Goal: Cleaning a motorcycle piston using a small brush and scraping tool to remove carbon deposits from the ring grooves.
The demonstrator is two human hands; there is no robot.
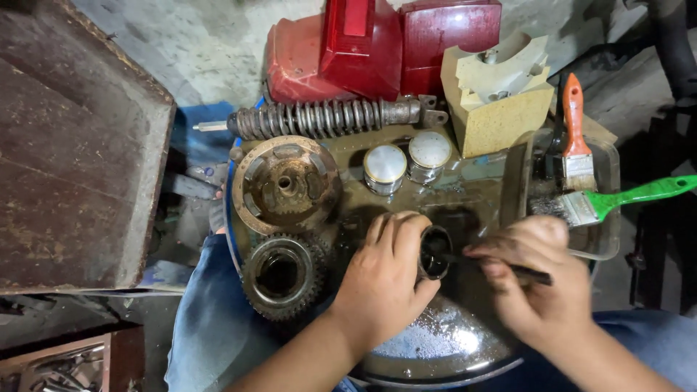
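Basin (406, 366): clutch hub (284, 183) at left, gear (282, 274) just before it, two pistons (405, 165) centre. Shock absorber (327, 117) across the rear rim. Tray (606, 243) at right, holding two brushes (581, 156).

At frame centre, a dark cylindrical part (434, 252) is gripped by the left hand (385, 279); a thin dark tool (508, 268), held by the right hand (541, 283), is poked into it.

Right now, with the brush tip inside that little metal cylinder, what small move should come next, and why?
Probably turn the metal cylinder a little in the left hand so the dark brush meets a fresh stretch of the bore. The right hand has the tip at the open mouth, the inside looks dark and oily, and the oily basin lies below to catch drips.
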